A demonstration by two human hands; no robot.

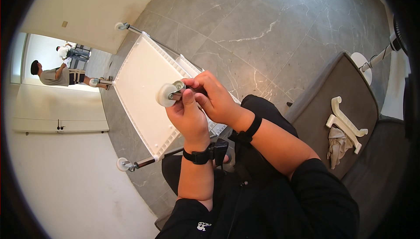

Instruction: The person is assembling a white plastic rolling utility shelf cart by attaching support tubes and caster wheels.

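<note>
Just above a white plastic shelf cart (146,92) lying tipped over on the floor, my two hands meet around a caster wheel (165,95) with a white wheel and metal bracket. My left hand (190,118) is closed on the caster from below, thumb along the bracket. From the right, the bent fingers of my right hand (216,99) pinch the metal end of the same caster. Whether it joins a leg of the cart is hidden behind my hands. Three more casters sit on the cart's metal legs: one upper (120,26), one left (95,82), one lower (124,164).
To the right is a dark grey sofa (315,103) with two cream plastic brackets (348,118) and a crumpled cloth (338,147) on it. A white fan base (362,68) stands beyond. Two people appear through a doorway at far left. Grey tiles (262,29) cover the floor.
</note>
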